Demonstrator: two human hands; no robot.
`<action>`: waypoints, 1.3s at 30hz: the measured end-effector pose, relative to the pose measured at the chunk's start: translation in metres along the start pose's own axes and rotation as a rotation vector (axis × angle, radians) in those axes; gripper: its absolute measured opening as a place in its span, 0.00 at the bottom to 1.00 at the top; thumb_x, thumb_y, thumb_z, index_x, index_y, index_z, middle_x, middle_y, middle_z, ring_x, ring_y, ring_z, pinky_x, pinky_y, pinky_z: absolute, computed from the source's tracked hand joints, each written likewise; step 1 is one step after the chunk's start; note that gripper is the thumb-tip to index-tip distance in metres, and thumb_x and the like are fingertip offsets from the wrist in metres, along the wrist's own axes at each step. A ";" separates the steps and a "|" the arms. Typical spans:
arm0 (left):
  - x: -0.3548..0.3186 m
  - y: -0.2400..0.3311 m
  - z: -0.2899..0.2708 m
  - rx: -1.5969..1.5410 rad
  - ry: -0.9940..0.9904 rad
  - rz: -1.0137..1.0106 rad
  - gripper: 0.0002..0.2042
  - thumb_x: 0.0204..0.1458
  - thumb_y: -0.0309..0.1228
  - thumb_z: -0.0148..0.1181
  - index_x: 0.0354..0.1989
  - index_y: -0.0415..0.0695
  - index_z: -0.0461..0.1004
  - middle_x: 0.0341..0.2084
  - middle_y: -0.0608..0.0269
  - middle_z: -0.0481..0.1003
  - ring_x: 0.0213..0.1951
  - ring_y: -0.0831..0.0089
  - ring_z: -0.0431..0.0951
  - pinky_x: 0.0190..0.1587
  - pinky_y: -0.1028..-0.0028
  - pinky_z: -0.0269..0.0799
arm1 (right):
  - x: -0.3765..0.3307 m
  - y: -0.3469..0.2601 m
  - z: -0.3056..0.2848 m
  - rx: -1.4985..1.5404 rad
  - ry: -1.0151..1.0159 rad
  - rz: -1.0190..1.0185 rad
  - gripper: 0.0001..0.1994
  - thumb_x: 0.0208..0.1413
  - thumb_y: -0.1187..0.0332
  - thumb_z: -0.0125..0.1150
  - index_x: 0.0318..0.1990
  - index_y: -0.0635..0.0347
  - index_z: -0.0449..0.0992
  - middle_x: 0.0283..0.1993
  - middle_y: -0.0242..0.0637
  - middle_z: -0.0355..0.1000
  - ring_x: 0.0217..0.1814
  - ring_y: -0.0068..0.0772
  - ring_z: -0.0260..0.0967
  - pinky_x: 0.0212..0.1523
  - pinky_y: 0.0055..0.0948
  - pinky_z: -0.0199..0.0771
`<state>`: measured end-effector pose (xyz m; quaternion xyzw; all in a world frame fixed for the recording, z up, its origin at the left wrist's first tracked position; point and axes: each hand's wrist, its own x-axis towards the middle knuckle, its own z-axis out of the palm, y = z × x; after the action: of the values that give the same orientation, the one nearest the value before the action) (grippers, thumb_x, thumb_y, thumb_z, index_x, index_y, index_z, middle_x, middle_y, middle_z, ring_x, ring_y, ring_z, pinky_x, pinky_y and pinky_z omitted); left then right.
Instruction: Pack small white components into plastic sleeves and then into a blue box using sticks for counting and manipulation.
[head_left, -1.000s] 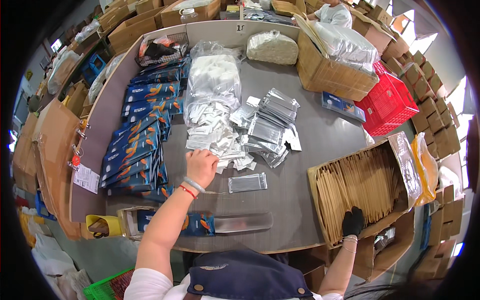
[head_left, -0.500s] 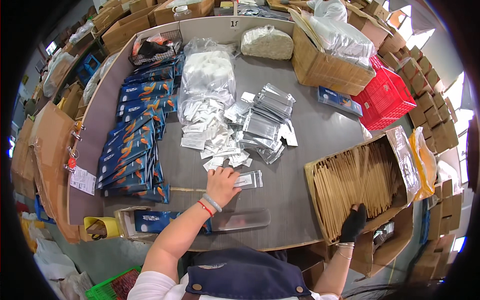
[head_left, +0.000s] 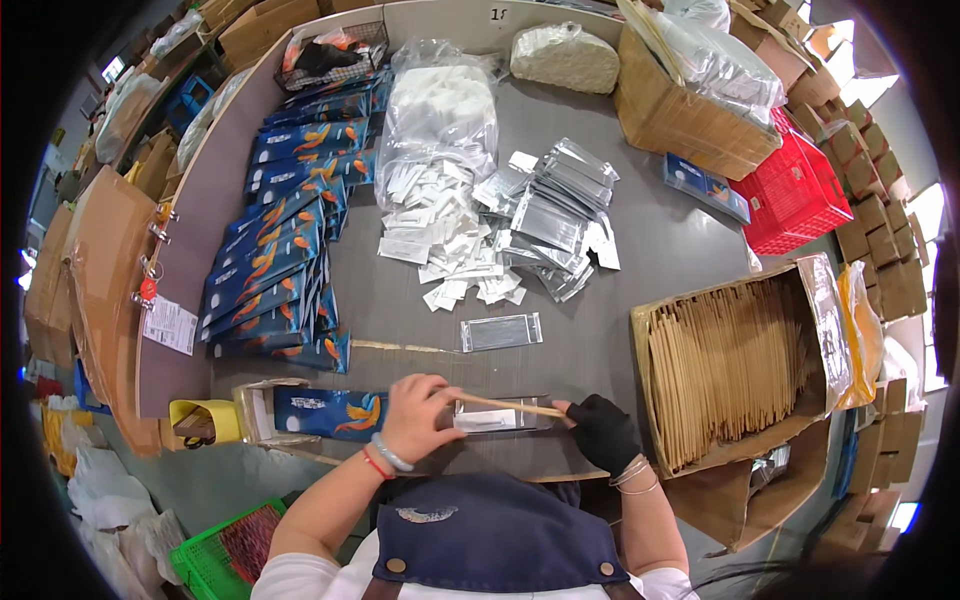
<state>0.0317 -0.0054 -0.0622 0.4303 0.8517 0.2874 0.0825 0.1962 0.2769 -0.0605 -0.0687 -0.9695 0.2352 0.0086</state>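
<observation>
My left hand (head_left: pixel 415 418) bends its fingers and thumb around the left end of a clear packet (head_left: pixel 490 420) with a white slip inside. A thin wooden stick (head_left: pixel 510 403) lies slantwise along the packet's top edge, its left end at my left fingertips. My right hand (head_left: pixel 603 432), in a black fingerless glove, pinches the stick's right end. Just beyond, a second clear packet (head_left: pixel 501 332) lies flat on the table. To the left of my left hand, a blue printed pouch (head_left: pixel 330 412) sticks out of a small open carton (head_left: pixel 262 410).
At right stands a carton (head_left: pixel 655 400) of upright wooden sticks (head_left: pixel 735 365). Clear packets (head_left: pixel 550 225) and white slips (head_left: pixel 440 230) are heaped mid-table. Blue pouches (head_left: pixel 265 260) fill the left side. A red basket (head_left: pixel 800 190) and a tall carton (head_left: pixel 690 100) stand far right.
My right hand has come left from the stick carton, bringing a wooden stick. My left hand has drawn nearer to me with a packet, beside the stick. The view has shifted slightly.
</observation>
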 end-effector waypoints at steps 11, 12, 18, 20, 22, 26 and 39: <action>-0.013 -0.001 0.005 0.052 -0.061 0.023 0.37 0.29 0.39 0.75 0.53 0.43 0.70 0.48 0.60 0.70 0.51 0.57 0.67 0.54 0.59 0.63 | 0.018 -0.014 0.031 0.010 0.120 -0.051 0.06 0.53 0.65 0.62 0.34 0.56 0.80 0.34 0.44 0.74 0.40 0.48 0.72 0.40 0.41 0.72; -0.012 0.001 0.006 0.049 -0.061 0.024 0.37 0.29 0.39 0.75 0.53 0.43 0.70 0.48 0.60 0.70 0.51 0.57 0.67 0.54 0.59 0.63 | 0.015 -0.012 0.038 0.123 0.123 0.079 0.06 0.52 0.66 0.62 0.33 0.57 0.80 0.34 0.44 0.74 0.40 0.48 0.72 0.41 0.41 0.72; 0.008 0.011 0.020 0.032 -0.053 0.093 0.36 0.30 0.33 0.75 0.55 0.44 0.69 0.48 0.59 0.69 0.51 0.57 0.67 0.52 0.59 0.64 | 0.042 -0.093 0.068 0.623 -0.006 0.025 0.17 0.44 0.67 0.70 0.43 0.58 0.75 0.41 0.43 0.73 0.43 0.49 0.72 0.43 0.38 0.72; 0.007 0.008 0.014 0.068 -0.128 0.118 0.36 0.30 0.32 0.74 0.55 0.47 0.69 0.48 0.59 0.69 0.51 0.56 0.67 0.52 0.59 0.64 | 0.044 -0.084 0.057 0.376 0.038 -0.050 0.25 0.38 0.58 0.74 0.45 0.54 0.74 0.44 0.39 0.73 0.46 0.46 0.70 0.48 0.40 0.68; 0.009 0.014 0.006 0.119 -0.241 0.165 0.27 0.33 0.32 0.71 0.49 0.54 0.73 0.45 0.59 0.69 0.48 0.56 0.67 0.49 0.59 0.65 | 0.042 -0.079 0.027 -0.037 0.096 -0.139 0.32 0.30 0.48 0.75 0.46 0.49 0.75 0.45 0.34 0.73 0.51 0.41 0.67 0.54 0.42 0.61; 0.017 0.022 -0.004 0.285 -0.306 0.256 0.09 0.34 0.30 0.64 0.28 0.52 0.76 0.36 0.59 0.67 0.41 0.58 0.68 0.40 0.63 0.66 | 0.047 -0.075 0.026 -0.106 -0.047 -0.218 0.33 0.28 0.49 0.76 0.46 0.50 0.74 0.44 0.36 0.72 0.50 0.43 0.68 0.52 0.42 0.63; -0.017 -0.030 -0.026 0.278 0.247 -0.278 0.35 0.32 0.51 0.73 0.50 0.45 0.74 0.57 0.50 0.63 0.60 0.47 0.60 0.62 0.45 0.51 | 0.036 -0.072 -0.002 -0.109 0.051 0.000 0.29 0.30 0.51 0.76 0.42 0.53 0.73 0.41 0.36 0.72 0.44 0.41 0.69 0.47 0.42 0.62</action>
<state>0.0113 -0.0437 -0.0593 0.2776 0.9379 0.2035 -0.0435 0.1512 0.2196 -0.0266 -0.0749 -0.9803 0.1803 0.0297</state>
